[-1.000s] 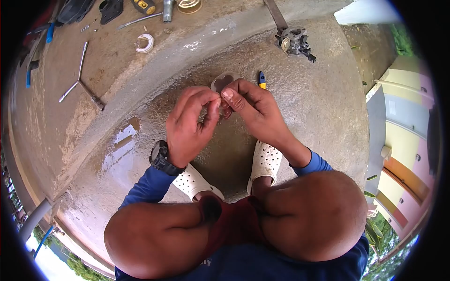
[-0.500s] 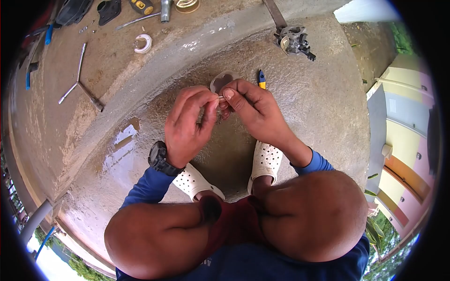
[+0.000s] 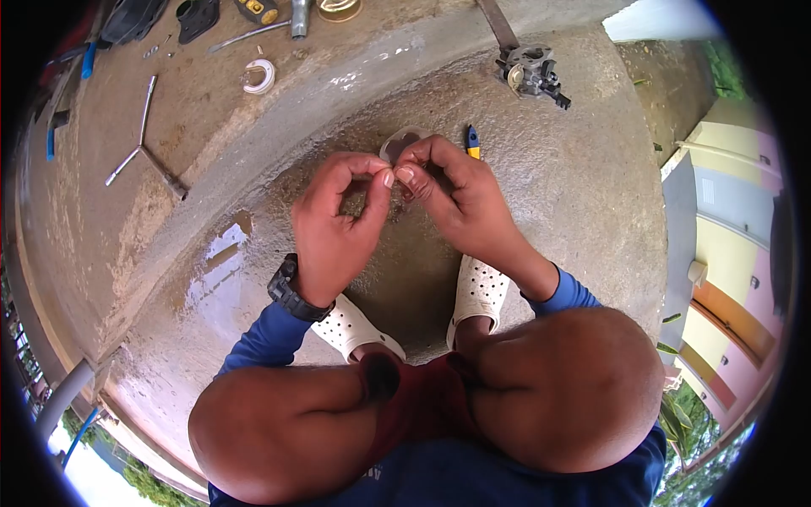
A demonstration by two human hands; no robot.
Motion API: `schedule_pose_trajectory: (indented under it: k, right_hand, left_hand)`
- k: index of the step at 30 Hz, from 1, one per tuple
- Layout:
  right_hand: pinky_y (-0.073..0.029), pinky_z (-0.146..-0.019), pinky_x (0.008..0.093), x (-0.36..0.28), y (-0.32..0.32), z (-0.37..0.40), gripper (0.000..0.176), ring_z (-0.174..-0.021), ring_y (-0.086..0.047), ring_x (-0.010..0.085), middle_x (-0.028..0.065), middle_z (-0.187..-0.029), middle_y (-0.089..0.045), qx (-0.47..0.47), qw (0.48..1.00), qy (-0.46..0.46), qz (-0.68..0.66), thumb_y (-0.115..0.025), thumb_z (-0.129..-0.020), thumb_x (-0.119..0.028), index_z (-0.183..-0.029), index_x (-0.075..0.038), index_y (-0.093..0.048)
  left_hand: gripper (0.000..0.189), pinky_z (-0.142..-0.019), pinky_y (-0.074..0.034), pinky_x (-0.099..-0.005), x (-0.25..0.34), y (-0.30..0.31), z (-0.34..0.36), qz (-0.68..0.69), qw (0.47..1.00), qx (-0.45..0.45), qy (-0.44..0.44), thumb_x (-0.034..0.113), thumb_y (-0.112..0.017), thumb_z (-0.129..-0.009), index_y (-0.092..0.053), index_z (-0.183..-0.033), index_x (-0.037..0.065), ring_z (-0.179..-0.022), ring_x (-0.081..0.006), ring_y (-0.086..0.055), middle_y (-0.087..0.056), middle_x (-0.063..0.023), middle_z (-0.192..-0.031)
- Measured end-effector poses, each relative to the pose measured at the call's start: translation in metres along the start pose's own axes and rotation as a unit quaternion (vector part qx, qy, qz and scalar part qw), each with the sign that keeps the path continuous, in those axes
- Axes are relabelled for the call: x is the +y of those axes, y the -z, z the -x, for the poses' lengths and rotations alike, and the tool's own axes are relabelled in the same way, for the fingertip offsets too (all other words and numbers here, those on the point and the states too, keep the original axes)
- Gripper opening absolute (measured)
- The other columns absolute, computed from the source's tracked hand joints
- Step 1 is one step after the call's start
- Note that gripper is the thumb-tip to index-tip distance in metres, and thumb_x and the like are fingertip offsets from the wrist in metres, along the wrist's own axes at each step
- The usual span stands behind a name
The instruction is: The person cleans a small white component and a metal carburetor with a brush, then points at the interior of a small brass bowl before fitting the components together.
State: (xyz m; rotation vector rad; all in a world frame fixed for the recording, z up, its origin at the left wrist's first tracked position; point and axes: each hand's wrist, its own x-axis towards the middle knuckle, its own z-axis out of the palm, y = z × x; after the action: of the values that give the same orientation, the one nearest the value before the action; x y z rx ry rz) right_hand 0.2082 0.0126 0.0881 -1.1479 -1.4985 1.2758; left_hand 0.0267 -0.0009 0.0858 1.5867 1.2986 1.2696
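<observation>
My left hand (image 3: 336, 224) and my right hand (image 3: 465, 203) meet above the wet concrete, thumb and forefinger of each pinched together. Their fingertips touch or nearly touch. Whatever small piece sits between them is too hidden to name. Just beyond the fingers lies a shallow round dish (image 3: 394, 149) with something dark in it, partly covered by my right hand. A blue and yellow tool (image 3: 472, 142) rests on the ground past my right knuckles. Farther off to the right is a metal carburetor (image 3: 532, 72).
A Y-shaped socket wrench (image 3: 142, 149) and a white ring (image 3: 269, 76) lie on the raised concrete at left. Beyond them are a metal rod (image 3: 249, 36), a metal tube (image 3: 299, 19) and a yellow-black tool (image 3: 256, 10). White clogs (image 3: 481, 291) stand beneath my hands.
Both hands have shifted slightly, and my left fingers have turned a little. The slim light piece that showed between the fingertips is now mostly hidden.
</observation>
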Motion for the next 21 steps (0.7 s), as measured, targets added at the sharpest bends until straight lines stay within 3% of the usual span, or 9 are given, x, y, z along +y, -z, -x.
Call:
schedule_pose_trajectory:
  k: [2,5,9,14,21]
  right_hand:
    - [-0.054,-0.068,0.0350,0.0005,0.0012,-0.0018,0.017,-0.076,-0.070,0.0214,0.0132,-0.092,-0.073,0.006,0.997,0.043,0.065,-0.070,-0.105,-0.016,-0.108,0.000,-0.067]
    - [-0.055,-0.068,0.0360,-0.0025,0.0020,0.0000,0.016,-0.075,-0.071,0.0218,0.0127,-0.089,-0.072,-0.007,0.999,-0.030,0.027,-0.069,-0.105,-0.016,-0.107,0.000,-0.067]
    - [-0.055,-0.067,0.0357,-0.0007,0.0001,0.0010,0.017,-0.072,-0.070,0.0219,0.0116,-0.086,-0.072,-0.007,0.999,-0.041,0.017,-0.068,-0.106,-0.017,-0.107,-0.001,-0.068]
    - [-0.054,-0.067,0.0358,-0.0003,0.0000,0.0011,0.019,-0.070,-0.069,0.0220,0.0113,-0.083,-0.072,-0.008,0.999,-0.045,0.008,-0.065,-0.107,-0.019,-0.107,0.000,-0.069]
    - [-0.053,-0.066,0.0355,0.0042,-0.0003,0.0022,0.019,-0.070,-0.068,0.0221,0.0112,-0.084,-0.072,-0.002,0.999,-0.034,0.028,-0.066,-0.106,-0.019,-0.108,0.000,-0.069]
  left_hand:
    - [0.011,-0.077,-0.060,-0.0310,0.0014,0.0001,0.0007,0.019,0.998,-0.006,0.055,0.001,-0.076,-0.096,-0.071,-0.106,-0.001,-0.087,-0.0200,-0.075,-0.074,-0.0121,-0.101]
    - [0.011,-0.077,-0.060,-0.0299,-0.0004,0.0027,-0.0005,0.005,1.000,-0.019,0.017,0.001,-0.076,-0.097,-0.071,-0.107,-0.001,-0.087,-0.0189,-0.076,-0.075,-0.0118,-0.101]
    - [0.012,-0.078,-0.060,-0.0298,-0.0022,0.0021,-0.0004,0.001,1.000,-0.016,0.004,0.001,-0.077,-0.097,-0.072,-0.107,-0.001,-0.087,-0.0182,-0.076,-0.075,-0.0114,-0.102]
    - [0.011,-0.079,-0.060,-0.0293,-0.0007,0.0010,0.0015,0.036,0.997,-0.013,0.074,0.003,-0.077,-0.097,-0.072,-0.107,-0.002,-0.088,-0.0158,-0.075,-0.076,-0.0104,-0.100]
    - [0.011,-0.079,-0.060,-0.0291,-0.0035,0.0003,0.0034,0.044,0.995,-0.008,0.084,0.004,-0.077,-0.098,-0.072,-0.107,-0.002,-0.088,-0.0149,-0.075,-0.077,-0.0106,-0.099]
